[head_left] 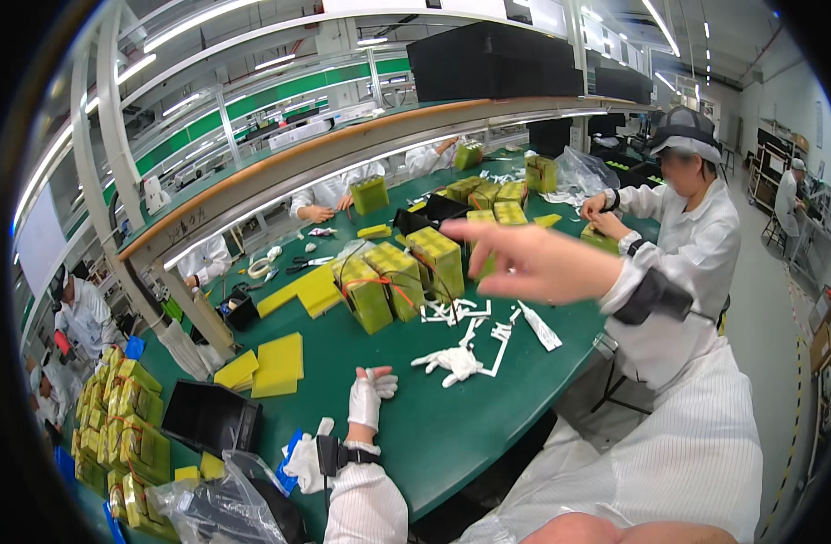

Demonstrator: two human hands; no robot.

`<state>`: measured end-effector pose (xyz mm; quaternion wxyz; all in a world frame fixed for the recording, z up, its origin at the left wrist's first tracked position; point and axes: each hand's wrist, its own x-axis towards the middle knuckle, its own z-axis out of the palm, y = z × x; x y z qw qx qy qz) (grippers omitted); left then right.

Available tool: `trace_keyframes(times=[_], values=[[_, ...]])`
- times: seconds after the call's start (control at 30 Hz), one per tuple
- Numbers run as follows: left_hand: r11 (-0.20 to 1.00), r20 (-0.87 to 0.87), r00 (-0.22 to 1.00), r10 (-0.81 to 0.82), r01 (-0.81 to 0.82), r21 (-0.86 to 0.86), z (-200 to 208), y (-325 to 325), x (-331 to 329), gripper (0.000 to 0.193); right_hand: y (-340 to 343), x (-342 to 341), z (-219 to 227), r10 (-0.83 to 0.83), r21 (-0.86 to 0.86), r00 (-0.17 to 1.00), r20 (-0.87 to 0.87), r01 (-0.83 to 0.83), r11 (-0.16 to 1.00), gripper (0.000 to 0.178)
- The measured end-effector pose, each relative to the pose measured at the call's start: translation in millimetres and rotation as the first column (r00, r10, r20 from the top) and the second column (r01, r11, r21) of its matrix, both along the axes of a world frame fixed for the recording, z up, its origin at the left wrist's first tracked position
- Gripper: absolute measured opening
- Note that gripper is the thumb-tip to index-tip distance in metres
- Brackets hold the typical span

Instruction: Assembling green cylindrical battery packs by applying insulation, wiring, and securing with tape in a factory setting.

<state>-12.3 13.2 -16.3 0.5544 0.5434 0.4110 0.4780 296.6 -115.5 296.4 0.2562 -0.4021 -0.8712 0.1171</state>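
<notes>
My left hand (370,399), in a white glove with bare fingertips, rests near the table's front edge. Its fingers look apart, and it holds nothing I can see. Raised over the table, my bare right hand (547,263) stretches its fingers leftward in front of the battery packs and is empty. Yellow-wrapped battery packs (438,263) with red wires stand upright beyond it. An empty white glove (452,363) lies between my hands, among white plastic strips (499,349). A white tube (540,326) lies to its right.
Yellow sheets (278,364) and a black bin (211,417) are at left, beside stacked packs (130,426). Clear plastic bags (220,499) lie at the near left. A co-worker (692,208) sits at right, handling a pack. An overhead shelf (343,145) spans the table.
</notes>
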Motion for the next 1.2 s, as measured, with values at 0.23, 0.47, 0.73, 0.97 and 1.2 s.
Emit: trace_keyframes(times=[0.23, 0.47, 0.73, 0.97, 1.2], values=[[0.996, -0.125, 0.991, 0.042, -0.032, 0.081, 14, -27, 9, 0.073, 127, 67, 47, -0.127, 0.227, 0.986, -0.107, 0.149, 0.962, 0.059], [0.971, -0.249, 0.949, 0.194, -0.15, 0.185, 13, -35, 21, 0.053, 239, 111, 63, -0.204, 0.283, 0.967, -0.153, 0.241, 0.928, 0.057], [0.74, -0.598, 0.487, 0.636, -0.163, 0.653, 5, -26, 30, 0.028, 215, 202, 136, -0.335, 0.173, 0.932, -0.139, 0.356, 0.918, 0.059], [0.995, -0.998, -0.038, 0.05, -0.087, 0.053, 80, -38, 55, 0.063, 223, 270, 225, -0.505, 0.049, 0.78, -0.369, 0.559, 0.828, 0.058], [0.965, -0.973, -0.128, 0.192, -0.158, 0.211, 57, -42, 64, 0.056, 373, 291, 288, -0.514, 0.503, 0.789, -0.337, 0.613, 0.609, 0.063]])
